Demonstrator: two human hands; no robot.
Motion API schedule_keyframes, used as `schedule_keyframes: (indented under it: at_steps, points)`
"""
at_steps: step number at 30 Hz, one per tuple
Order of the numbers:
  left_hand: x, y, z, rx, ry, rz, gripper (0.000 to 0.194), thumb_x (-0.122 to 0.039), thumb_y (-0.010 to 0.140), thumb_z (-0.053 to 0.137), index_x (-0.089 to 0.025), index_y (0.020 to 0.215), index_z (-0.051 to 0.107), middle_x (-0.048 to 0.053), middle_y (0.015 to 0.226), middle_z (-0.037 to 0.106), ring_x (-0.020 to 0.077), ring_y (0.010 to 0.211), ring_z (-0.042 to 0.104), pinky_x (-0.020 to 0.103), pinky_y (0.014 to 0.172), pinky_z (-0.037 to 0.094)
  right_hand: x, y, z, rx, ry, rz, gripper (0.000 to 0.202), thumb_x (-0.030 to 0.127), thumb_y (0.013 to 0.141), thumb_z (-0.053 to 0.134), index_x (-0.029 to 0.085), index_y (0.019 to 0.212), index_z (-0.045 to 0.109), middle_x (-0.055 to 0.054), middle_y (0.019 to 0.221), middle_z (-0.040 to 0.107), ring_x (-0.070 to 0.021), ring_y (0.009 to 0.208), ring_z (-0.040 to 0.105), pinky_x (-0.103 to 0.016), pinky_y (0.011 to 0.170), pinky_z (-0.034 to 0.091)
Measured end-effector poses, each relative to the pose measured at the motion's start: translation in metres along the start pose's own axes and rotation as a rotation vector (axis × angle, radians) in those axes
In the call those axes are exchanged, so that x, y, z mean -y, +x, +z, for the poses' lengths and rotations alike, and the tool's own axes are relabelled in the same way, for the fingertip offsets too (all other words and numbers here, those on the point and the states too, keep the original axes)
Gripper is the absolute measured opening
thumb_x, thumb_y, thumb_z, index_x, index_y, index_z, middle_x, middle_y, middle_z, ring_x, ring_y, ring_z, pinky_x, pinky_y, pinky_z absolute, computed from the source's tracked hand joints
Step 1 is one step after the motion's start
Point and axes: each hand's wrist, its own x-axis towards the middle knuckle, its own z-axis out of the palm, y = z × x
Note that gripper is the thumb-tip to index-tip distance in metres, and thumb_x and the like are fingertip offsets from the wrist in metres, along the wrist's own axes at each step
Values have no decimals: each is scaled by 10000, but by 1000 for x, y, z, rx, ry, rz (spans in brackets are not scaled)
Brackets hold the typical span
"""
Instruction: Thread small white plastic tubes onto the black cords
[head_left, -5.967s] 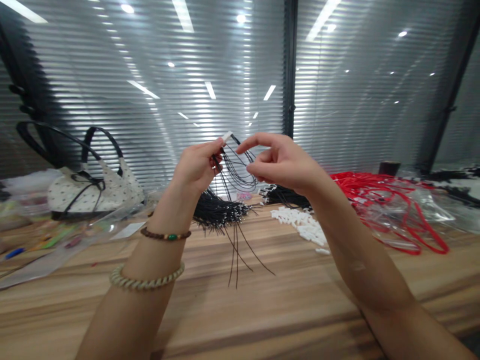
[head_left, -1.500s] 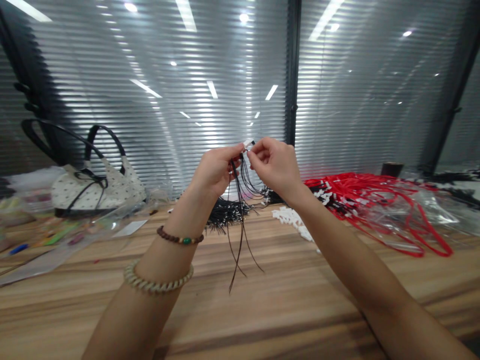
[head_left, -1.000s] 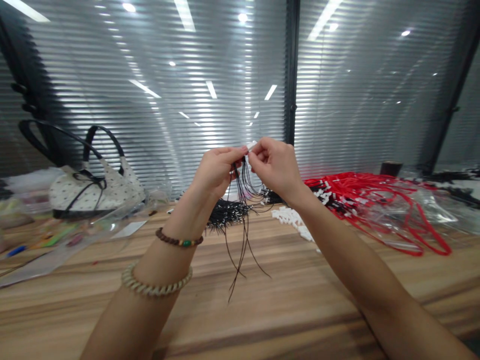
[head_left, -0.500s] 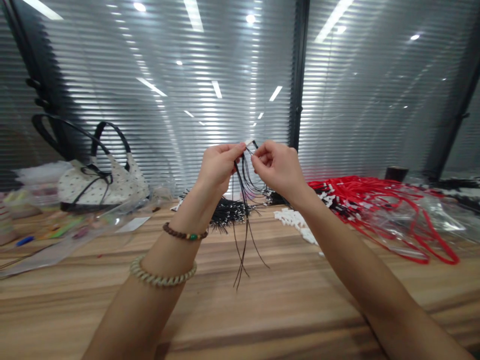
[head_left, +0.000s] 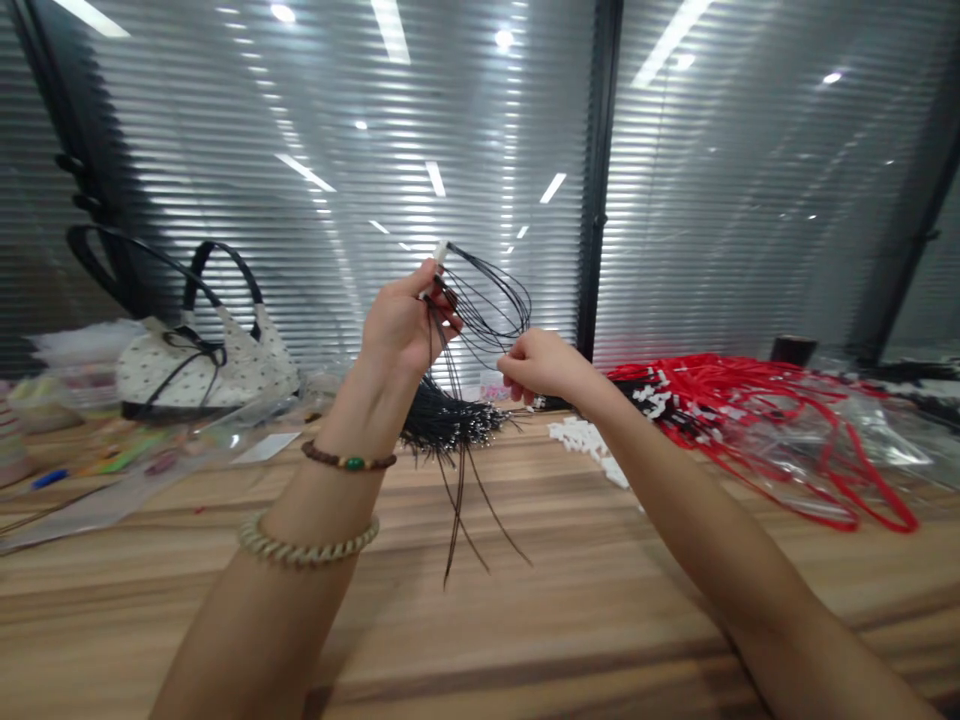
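1. above the middle of the wooden table (head_left: 480,630), a small white piece (head_left: 440,253) is held up by the left hand (head_left: 401,322), gripped between thumb and fingers, with its end left showing over the fingertips.
2. from the white piece, black cords (head_left: 517,292) are bent out to the right in a wide loop, while several loose ends are hung below the left hand, spread apart over the table.
3. to the right of the loop, the right hand (head_left: 546,362) is held lower, its fingers closed together at the loop's lower edge; a thin strand is seen to run to the fingertips, but how firmly it is pinched cannot be told.
4. on the left forearm, a brown beaded bracelet (head_left: 349,461) with a green bead and a pale twisted bracelet (head_left: 307,549) are worn.
5. behind the hands, a pile of black cords with shiny tips (head_left: 450,421) is laid on the table; to its right, small white pieces (head_left: 579,438) are heaped.
6. at the far right, red straps (head_left: 712,372) are tangled beside clear plastic bags (head_left: 874,420).
7. at the far left, a spotted white handbag (head_left: 206,368) is set, with a white card (head_left: 266,448) and a blue object (head_left: 50,479) placed nearer.
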Motion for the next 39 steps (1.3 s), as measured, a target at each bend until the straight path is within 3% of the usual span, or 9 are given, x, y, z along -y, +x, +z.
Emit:
schedule_keyframes:
  at_steps: [4,14,18,23,29,32,37,39]
  points:
    - [4,-9,10,41,22,30,353,-175,925,576,-190,575,533,-34,475,467,89,394,454,219,406,406,-11,5,-2,112,135,99,341,147,845,422,137,545,585,-84,551,657,-108,421,594,-225,450,476]
    - [6,-29,23,157,175,185,342,-178,851,677,-190,538,540,-22,546,495,97,487,488,242,491,416,-13,8,-1,75,221,48,422,222,936,383,157,558,561,-58,524,628,-94,398,544,-215,424,452]
    - [7,-24,19,146,154,203,312,-177,867,665,-189,568,579,-23,546,500,96,498,483,228,485,427,-15,9,-1,74,192,43,433,229,953,378,151,572,567,-64,543,642,-94,409,565,-207,414,431]
    - [7,-12,9,116,136,206,306,-201,859,691,-189,570,592,-32,550,502,91,486,469,229,468,434,-13,3,-9,183,102,91,487,318,975,437,139,549,592,-87,526,653,-126,429,601,-229,433,447]
    - [10,-4,3,45,149,230,308,-184,866,676,-200,574,578,-43,535,495,88,482,465,218,471,416,16,-28,-29,360,43,51,491,351,969,461,144,560,635,-88,577,697,-133,423,616,-256,478,465]
    - [14,-3,4,51,152,224,306,-180,878,663,-201,582,589,-44,543,496,84,480,463,219,476,405,31,-39,-27,253,7,-64,423,321,943,481,144,600,651,-67,613,712,-120,433,620,-241,470,441]
    - [19,-6,9,104,158,229,288,-185,882,660,-195,597,618,-42,548,494,79,473,449,214,472,387,36,-34,-10,-172,-81,-293,290,211,883,520,154,634,656,-6,507,617,-109,475,590,-226,506,389]
    - [21,-8,12,120,173,254,291,-181,871,673,-195,586,613,-43,550,493,72,469,446,205,468,377,34,-30,-7,-268,-69,-343,273,201,892,506,154,667,653,3,523,610,-105,490,591,-223,531,389]
